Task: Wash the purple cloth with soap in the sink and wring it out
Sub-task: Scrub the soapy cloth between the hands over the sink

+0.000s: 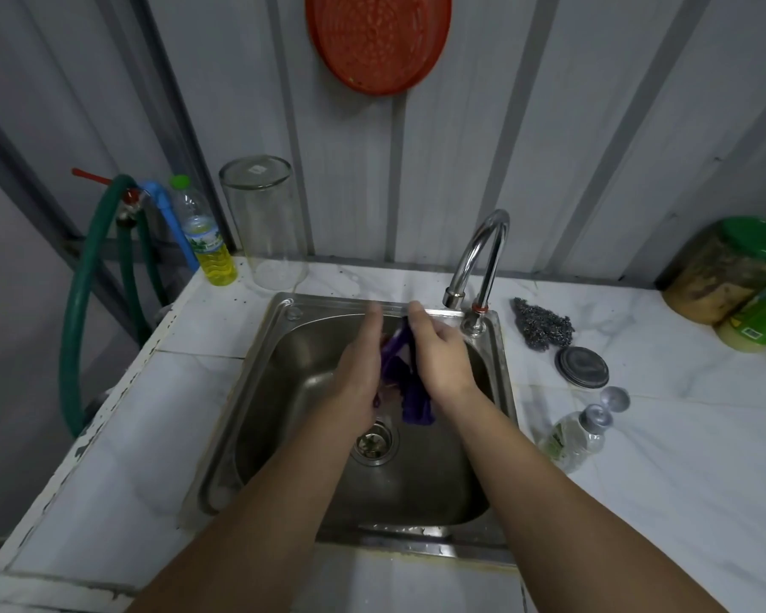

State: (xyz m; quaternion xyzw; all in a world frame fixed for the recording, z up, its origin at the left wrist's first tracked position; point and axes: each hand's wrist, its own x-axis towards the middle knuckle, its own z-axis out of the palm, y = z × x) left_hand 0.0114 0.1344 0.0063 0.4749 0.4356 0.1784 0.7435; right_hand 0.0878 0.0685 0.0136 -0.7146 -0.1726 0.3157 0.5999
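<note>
Over at the far left a green hose (74,311) is looping down beside the bench (151,457), and a bottle of yellow liquid (206,241) is standing next to an upturned glass jar (264,223). Moving in, the left hand (357,369) is pressing flat, fingers straight, against the purple cloth (410,387), which is hanging bunched between both palms above the sink (416,480) and its drain (373,440). The right hand (436,351) is curling over the other side of the cloth, just below the tap (483,254); no water seems to be running. To scrub well, I'd say the palms should be rubbing against each other firmly, turning fresh folds inward. Further right a steel scourer (542,325), a round lid (581,367) and a small soap bottle (575,440) are lying on the bench.
</note>
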